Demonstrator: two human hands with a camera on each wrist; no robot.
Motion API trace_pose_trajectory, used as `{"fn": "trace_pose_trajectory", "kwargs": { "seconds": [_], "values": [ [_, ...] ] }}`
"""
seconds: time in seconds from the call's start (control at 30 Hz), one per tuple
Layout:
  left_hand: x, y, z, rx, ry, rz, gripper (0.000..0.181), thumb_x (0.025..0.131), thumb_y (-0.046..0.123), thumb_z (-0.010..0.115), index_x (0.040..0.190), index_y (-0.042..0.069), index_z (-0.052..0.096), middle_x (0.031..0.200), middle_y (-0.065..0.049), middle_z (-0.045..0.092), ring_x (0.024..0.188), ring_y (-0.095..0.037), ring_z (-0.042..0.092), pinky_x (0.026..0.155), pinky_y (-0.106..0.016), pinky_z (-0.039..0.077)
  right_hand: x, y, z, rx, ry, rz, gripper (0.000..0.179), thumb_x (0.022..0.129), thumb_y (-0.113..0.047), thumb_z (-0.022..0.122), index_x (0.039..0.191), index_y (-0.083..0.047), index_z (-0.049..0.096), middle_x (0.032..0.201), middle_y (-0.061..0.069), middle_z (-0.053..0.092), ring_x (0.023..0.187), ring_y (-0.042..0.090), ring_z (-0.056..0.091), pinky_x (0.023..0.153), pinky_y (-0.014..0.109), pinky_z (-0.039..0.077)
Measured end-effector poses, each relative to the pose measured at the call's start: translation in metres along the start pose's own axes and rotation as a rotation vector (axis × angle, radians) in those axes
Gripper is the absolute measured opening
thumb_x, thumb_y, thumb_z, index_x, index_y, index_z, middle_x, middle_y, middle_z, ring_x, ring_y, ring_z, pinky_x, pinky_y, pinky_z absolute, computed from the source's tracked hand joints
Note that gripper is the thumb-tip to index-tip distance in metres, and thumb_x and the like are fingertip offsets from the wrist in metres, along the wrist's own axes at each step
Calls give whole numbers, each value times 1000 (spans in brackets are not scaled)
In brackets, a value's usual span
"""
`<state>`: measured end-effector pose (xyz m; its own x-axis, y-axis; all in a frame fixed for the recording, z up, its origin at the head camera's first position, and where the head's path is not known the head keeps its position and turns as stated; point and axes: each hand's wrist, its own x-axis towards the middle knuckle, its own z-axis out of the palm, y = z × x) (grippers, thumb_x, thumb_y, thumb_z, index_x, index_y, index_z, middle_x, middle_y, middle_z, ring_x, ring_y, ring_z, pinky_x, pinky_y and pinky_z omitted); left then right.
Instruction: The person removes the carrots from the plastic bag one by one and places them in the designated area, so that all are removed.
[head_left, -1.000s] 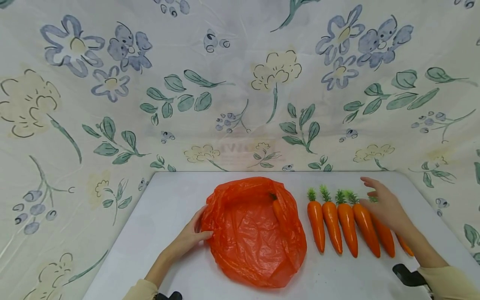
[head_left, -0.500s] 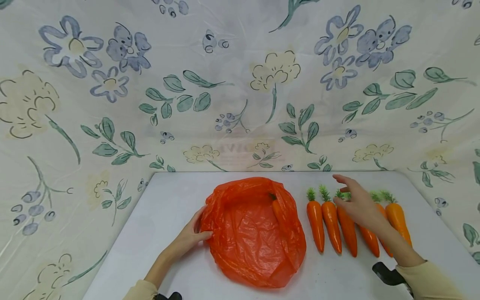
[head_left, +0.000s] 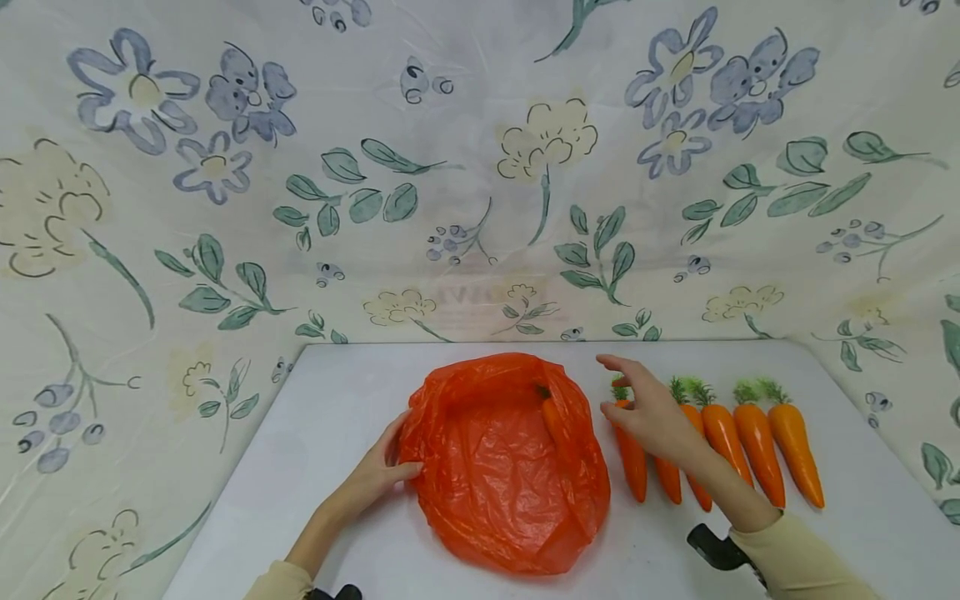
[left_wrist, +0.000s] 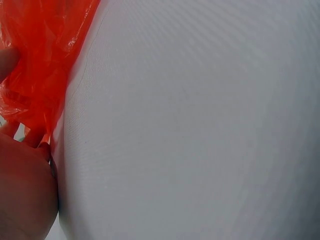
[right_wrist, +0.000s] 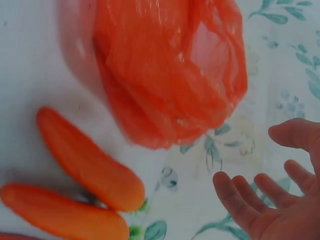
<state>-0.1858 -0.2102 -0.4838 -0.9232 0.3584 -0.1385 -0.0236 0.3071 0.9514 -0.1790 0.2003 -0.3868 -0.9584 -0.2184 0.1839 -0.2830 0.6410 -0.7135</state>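
My left hand [head_left: 366,481] holds the left side of a red-orange plastic bag [head_left: 498,475], which stands with its mouth spread wide. In the left wrist view the thumb [left_wrist: 8,62] lies over the film and other fingers tuck in at the bag's foot. Inside the bag, against its right wall, a carrot [head_left: 552,418] with a dark green top shows. My right hand [head_left: 663,421], fingers spread and holding nothing, hovers over the left end of a row of carrots. It partly hides the leftmost carrot [head_left: 632,467] and its neighbours. The right wrist view shows its parted fingers [right_wrist: 235,195] apart from the bag.
Several orange carrots with green tufts lie side by side on the white table [head_left: 315,400], the rightmost carrot [head_left: 797,454] farthest from the bag. A floral-printed cloth [head_left: 465,208] hangs behind and at both sides of the table.
My right hand has swept left above the carrots, from the right end of the row to the left end, uncovering the right-hand ones. The left hand and bag stay in place.
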Motion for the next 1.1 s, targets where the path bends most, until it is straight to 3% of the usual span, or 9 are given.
{"fn": "trace_pose_trajectory", "kwargs": {
  "seconds": [0.27, 0.73, 0.9, 1.1],
  "values": [
    [0, 1, 0, 12, 12, -9, 86, 88, 26, 69, 157, 19, 18, 163, -11, 20, 150, -35, 13, 118, -63, 16, 3, -20, 27, 51, -53, -11, 62, 91, -5, 66, 148, -10, 42, 144, 17, 47, 116, 36, 54, 82, 42, 58],
    [1, 2, 0, 2, 24, -45, 87, 87, 25, 69, 157, 21, 18, 164, -10, 18, 150, -34, 13, 118, -62, 15, 3, -53, 74, 72, -154, -25, 60, 90, -7, 70, 144, -17, 46, 138, 3, 52, 115, 24, 54, 90, 44, 56],
    [0, 2, 0, 4, 25, -39, 87, 87, 26, 69, 157, 20, 18, 164, -10, 19, 151, -34, 12, 118, -63, 15, 2, -51, 86, 92, -231, -2, 59, 91, -7, 67, 145, -17, 45, 141, 7, 50, 118, 31, 53, 91, 47, 55],
    [0, 1, 0, 6, 13, -24, 87, 88, 27, 69, 158, 20, 17, 164, -10, 19, 150, -35, 12, 118, -63, 15, 4, -34, 90, 81, -202, 62, 58, 90, -7, 69, 143, -14, 48, 140, 10, 51, 122, 32, 52, 96, 51, 52]
  ]
}}
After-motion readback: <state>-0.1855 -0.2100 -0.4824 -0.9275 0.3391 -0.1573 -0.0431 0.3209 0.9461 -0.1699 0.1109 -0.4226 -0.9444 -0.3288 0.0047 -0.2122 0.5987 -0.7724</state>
